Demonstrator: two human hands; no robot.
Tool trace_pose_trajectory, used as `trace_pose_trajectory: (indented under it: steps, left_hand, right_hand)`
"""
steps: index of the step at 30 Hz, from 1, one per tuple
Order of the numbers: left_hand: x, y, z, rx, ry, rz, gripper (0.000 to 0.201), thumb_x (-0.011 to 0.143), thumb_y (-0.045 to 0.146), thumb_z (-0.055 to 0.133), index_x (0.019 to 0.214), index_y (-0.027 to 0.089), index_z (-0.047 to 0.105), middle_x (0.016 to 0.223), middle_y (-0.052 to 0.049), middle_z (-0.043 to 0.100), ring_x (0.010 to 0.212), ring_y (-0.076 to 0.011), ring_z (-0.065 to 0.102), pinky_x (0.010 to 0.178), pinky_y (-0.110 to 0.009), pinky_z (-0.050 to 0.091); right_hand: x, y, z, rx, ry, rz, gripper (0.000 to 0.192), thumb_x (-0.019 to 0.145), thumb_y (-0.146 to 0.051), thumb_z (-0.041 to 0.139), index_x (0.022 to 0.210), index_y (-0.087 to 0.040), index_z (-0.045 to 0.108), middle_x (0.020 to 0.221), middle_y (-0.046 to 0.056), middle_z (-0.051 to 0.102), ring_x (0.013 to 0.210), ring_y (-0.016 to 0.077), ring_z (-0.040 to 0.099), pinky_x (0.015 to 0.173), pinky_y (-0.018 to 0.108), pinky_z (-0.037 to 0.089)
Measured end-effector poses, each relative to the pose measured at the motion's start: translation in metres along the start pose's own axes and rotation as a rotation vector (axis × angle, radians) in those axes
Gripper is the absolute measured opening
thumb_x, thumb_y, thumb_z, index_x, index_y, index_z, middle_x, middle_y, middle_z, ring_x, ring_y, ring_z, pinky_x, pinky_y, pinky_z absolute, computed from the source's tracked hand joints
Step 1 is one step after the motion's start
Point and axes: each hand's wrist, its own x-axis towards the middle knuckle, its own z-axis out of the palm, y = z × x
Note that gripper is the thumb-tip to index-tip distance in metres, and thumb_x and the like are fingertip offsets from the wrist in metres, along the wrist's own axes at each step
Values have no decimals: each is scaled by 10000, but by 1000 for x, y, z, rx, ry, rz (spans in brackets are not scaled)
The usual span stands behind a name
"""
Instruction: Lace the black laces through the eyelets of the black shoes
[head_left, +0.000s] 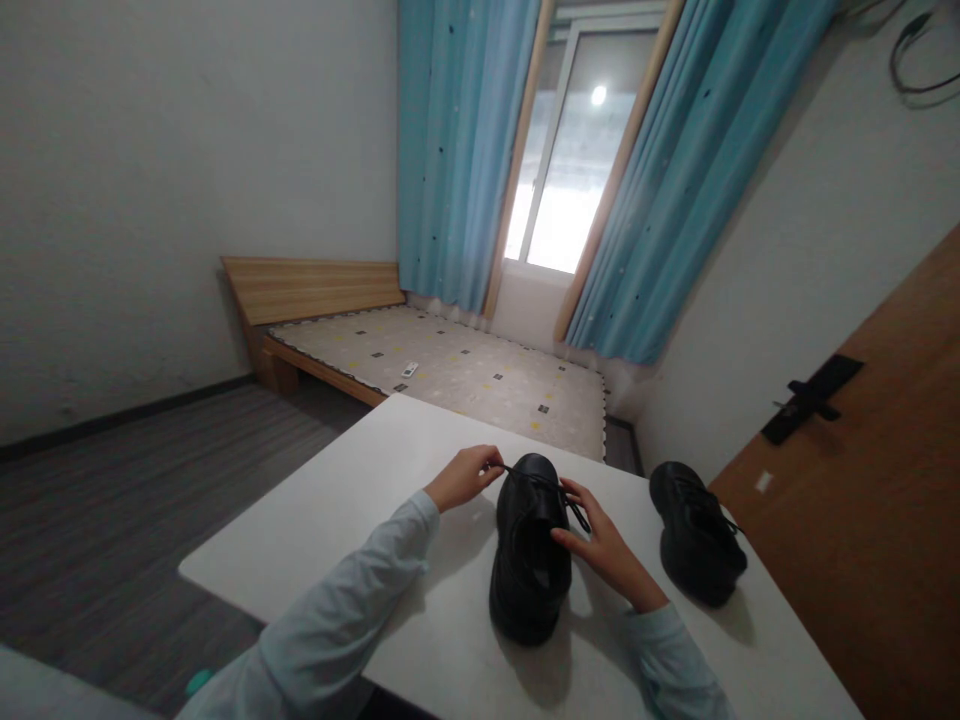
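A black lace-up shoe [531, 580] stands upright on the white table, its toe pointing away from me and its opening facing up. My left hand [466, 477] is closed in a pinch on the end of a black shoelace [517, 470], drawn taut out to the left of the shoe. On the shoe's right side, my right hand [600, 545] grips it lightly, with the thumb at the collar and the fingers by the lacing, where a loop of lace hangs. The second black shoe [701, 545] sits apart on the right, with its laces on top.
Beneath the shoes is a white table [337, 520]. Past its far edge lies a bed with a patterned mattress [465, 365], bearing a small white object [409, 370]. Blue curtains [465, 150] flank a window [577, 150]. A wooden door [862, 500] stands close on the right.
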Motion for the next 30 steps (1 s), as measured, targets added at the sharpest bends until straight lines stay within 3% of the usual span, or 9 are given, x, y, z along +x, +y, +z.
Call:
trace_pose_trajectory:
  steps: [7,16,23,30]
  left_hand:
    - [3,-3,0,-151,81,-102,145,851,265,411,783,183,510,739,-8,644,690,-132,580,671,-250,429]
    - [3,0,1,-333,175,-75,210,830,361,487,828,157,537,673,-10,596,631,-123,563,615,-240,457]
    - [-2,14,5,-331,123,7,258,856,369,463,902,149,590,716,-17,580,653,-121,548,617,-230,452]
    - [-7,27,3,-266,127,155,418,931,391,297,1024,146,623,753,-31,522,655,-123,485,660,-253,420]
  right_hand:
    - [0,4,1,-2,8,-7,636,723,-415,640,1279,-239,387,1312,107,458,1165,271,477,998,466,370]
    - [0,3,0,5,-16,3,636,735,-411,633,1287,-233,370,1327,108,439,1189,264,455,1013,454,354]
    - [0,2,2,-10,-3,-29,641,758,-422,621,1311,-233,356,1339,107,433,1209,257,437,1039,445,328]
    - [2,2,3,-36,15,-90,527,861,-421,486,1336,-236,355,1354,88,435,1253,232,397,1067,433,300]
